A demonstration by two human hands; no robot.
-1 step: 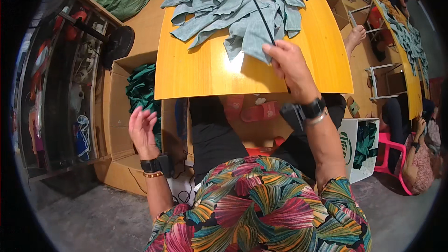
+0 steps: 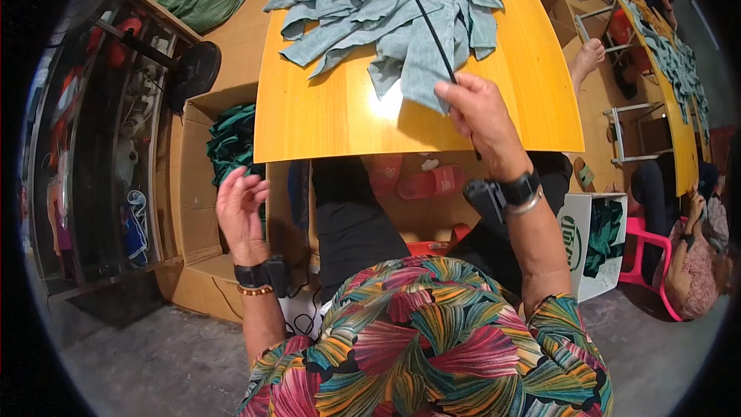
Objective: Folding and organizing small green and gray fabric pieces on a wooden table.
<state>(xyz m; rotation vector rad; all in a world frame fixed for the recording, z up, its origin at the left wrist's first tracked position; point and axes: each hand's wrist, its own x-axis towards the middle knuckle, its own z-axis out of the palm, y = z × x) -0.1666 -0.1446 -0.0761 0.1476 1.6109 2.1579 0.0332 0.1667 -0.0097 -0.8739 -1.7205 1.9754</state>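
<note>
A thin black rod [image 2: 434, 33] passes through my right hand [image 2: 482, 112], which is closed round it with thumb and fingers pinched. Its far end lies over a heap of grey-green cloth pieces [image 2: 363, 8] on the yellow table [image 2: 324, 123], and its near end pokes out below my palm. One grey-green cloth strip [image 2: 428, 69] runs beneath the rod to my fingertips; whether they also grip it I cannot tell. My left hand [image 2: 241, 205] hovers off the table's left corner with fingers apart and loosely curled, holding nothing.
A cardboard box [image 2: 193, 216] with dark green cloth [image 2: 231, 143] stands at the table's left. To the right is a white box [image 2: 575, 262] with more green cloth. A person sits on a pink chair [image 2: 648, 243] at the far right. Pink slippers [image 2: 432, 184] lie under the table.
My right hand has come slightly nearer to me with the rod, and the cloth strip's end has shifted nearer too. My left hand has moved a little right, its fingers more curled.
</note>
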